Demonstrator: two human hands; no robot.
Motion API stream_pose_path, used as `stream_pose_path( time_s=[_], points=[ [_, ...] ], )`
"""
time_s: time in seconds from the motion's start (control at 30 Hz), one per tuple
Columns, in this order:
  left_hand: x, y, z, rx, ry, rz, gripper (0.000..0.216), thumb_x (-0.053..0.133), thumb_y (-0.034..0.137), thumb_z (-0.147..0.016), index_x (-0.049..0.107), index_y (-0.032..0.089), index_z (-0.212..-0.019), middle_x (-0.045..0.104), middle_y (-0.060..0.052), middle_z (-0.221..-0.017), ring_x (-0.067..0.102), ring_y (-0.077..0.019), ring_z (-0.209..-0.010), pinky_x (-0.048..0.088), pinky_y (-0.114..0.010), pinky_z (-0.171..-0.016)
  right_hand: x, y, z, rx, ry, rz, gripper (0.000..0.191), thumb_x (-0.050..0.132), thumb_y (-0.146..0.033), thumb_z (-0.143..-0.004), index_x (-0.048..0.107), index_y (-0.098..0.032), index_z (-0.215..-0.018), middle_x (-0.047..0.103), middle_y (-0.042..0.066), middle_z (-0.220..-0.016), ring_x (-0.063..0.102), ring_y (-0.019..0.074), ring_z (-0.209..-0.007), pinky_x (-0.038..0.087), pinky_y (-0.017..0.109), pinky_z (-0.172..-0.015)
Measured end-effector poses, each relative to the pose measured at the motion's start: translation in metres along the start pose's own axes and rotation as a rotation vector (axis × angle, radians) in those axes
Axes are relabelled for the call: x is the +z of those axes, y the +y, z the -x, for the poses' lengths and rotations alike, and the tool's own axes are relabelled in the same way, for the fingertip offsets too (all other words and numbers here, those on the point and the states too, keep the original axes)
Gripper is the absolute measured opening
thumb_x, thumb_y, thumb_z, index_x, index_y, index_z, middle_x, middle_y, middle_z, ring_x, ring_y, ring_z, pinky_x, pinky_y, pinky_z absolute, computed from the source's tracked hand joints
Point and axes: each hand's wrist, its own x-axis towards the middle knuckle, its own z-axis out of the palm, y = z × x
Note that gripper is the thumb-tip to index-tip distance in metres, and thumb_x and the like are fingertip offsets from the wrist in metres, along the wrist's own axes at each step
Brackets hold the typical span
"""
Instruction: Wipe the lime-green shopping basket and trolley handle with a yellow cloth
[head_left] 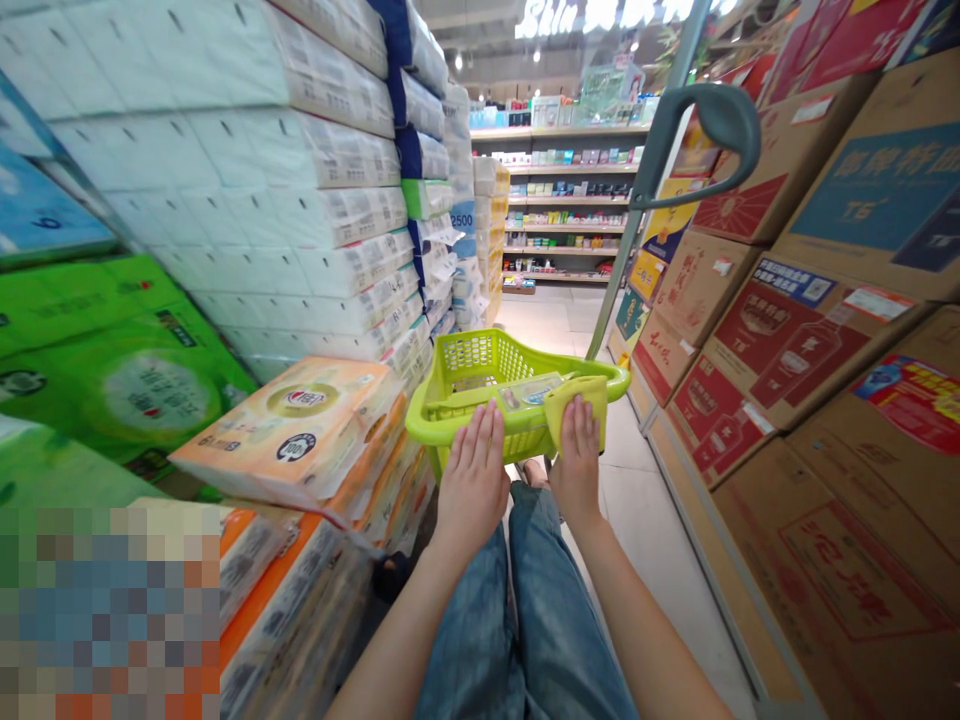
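In front of my knees stands a lime-green plastic shopping basket (491,350) with perforated walls and a long grey pull handle (694,150) rising to the right. My left hand (474,470) lies against the near rim, its fingers stretched out and side by side. A folded yellow-green cloth (574,400) hangs over the rim at the right. My right hand (579,465) presses flat on that cloth with extended fingers. Between the hands, a clear label or panel (532,392) shows on the basket's near edge.
Stacked white tissue packs (300,210) rise on the left, with orange tissue packs (292,420) and green packs (127,370) lower down. Cardboard cartons (795,350) line the right side above a wooden ledge. Tiled floor (574,310) leads to stocked shelves (562,200).
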Motion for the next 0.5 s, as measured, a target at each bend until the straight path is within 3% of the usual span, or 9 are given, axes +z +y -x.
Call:
stream_pose_path(
  time_s=[0.07,0.17,0.33,0.4,0.5],
  points=[
    [0.000,0.001,0.000,-0.007,0.006,0.010,0.076,0.046,0.016,-0.086,0.016,0.005,-0.155,0.028,-0.015,-0.161,0.020,-0.0254,-0.152,0.024,-0.043,-0.122,-0.003,0.003,-0.004,0.103,0.050,-0.027,0.088,0.032,0.001,-0.081,-0.005,-0.019,-0.158,0.012,0.013,-0.166,0.007,0.0244,-0.153,0.025,0.058,-0.120],
    [0.002,0.001,0.000,-0.010,0.013,0.015,0.076,0.046,0.016,-0.086,0.016,0.005,-0.155,0.028,-0.015,-0.161,0.019,-0.0253,-0.152,0.023,-0.043,-0.122,-0.004,-0.017,-0.005,0.151,0.056,-0.059,0.087,0.031,0.001,-0.082,-0.006,-0.018,-0.158,0.010,0.013,-0.166,0.005,0.0239,-0.153,0.024,0.057,-0.120],
    [0.003,0.000,0.001,0.003,0.001,-0.001,0.075,0.046,0.015,-0.085,0.019,0.004,-0.154,0.027,-0.016,-0.162,0.016,-0.0256,-0.153,0.023,-0.044,-0.122,0.002,-0.051,0.005,-0.114,-0.096,-0.071,0.082,0.036,-0.002,-0.088,-0.003,-0.019,-0.158,0.024,0.014,-0.163,0.009,0.0224,-0.153,0.025,0.055,-0.121],
    [0.002,-0.001,0.002,0.007,-0.002,-0.006,0.074,0.046,0.016,-0.086,0.019,0.004,-0.154,0.026,-0.015,-0.162,0.016,-0.0255,-0.153,0.022,-0.044,-0.123,0.004,-0.043,0.007,-0.147,-0.095,-0.049,0.083,0.036,-0.001,-0.087,-0.001,-0.020,-0.159,0.026,0.013,-0.162,0.010,0.0216,-0.153,0.025,0.054,-0.121],
    [0.001,-0.001,0.001,0.003,-0.009,-0.002,0.076,0.047,0.018,-0.087,0.016,0.005,-0.155,0.026,-0.014,-0.162,0.017,-0.0248,-0.152,0.022,-0.042,-0.123,0.004,-0.014,0.008,-0.073,-0.013,-0.017,0.086,0.035,0.001,-0.084,-0.001,-0.020,-0.159,0.020,0.013,-0.164,0.009,0.0229,-0.153,0.024,0.056,-0.121]
  ],
)
